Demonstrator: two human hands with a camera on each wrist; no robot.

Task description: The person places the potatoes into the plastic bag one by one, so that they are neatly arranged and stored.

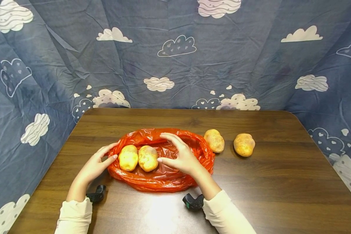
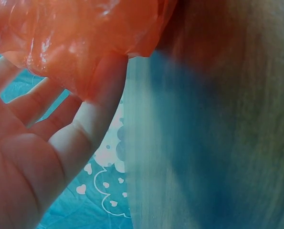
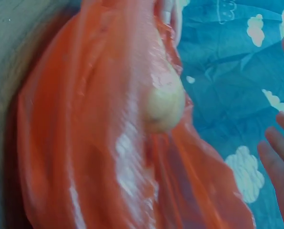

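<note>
A red plastic bag (image 1: 161, 185) lies spread on the table with its mouth facing up. Inside its left half, a potato (image 1: 128, 158) sits beside a second potato (image 1: 148, 158). My left hand (image 1: 95, 165) touches the bag's left edge with extended fingers; in the left wrist view, red film covers the thumb tip and hides the other fingertips. Over the bag's middle, my right hand (image 1: 182, 157) spreads thumb and fingers apart, holding nothing, its thumb tip close to the second potato. The right wrist view shows one potato (image 3: 165, 107) at the bag's opening.
To the right of the bag, a third potato (image 1: 214, 141) lies close against its edge, and another potato (image 1: 244, 145) lies farther right on the wooden table (image 1: 280, 182). A blue cloud-patterned cloth (image 1: 175, 71) hangs behind. Black devices (image 1: 97, 194) sit at both wrists.
</note>
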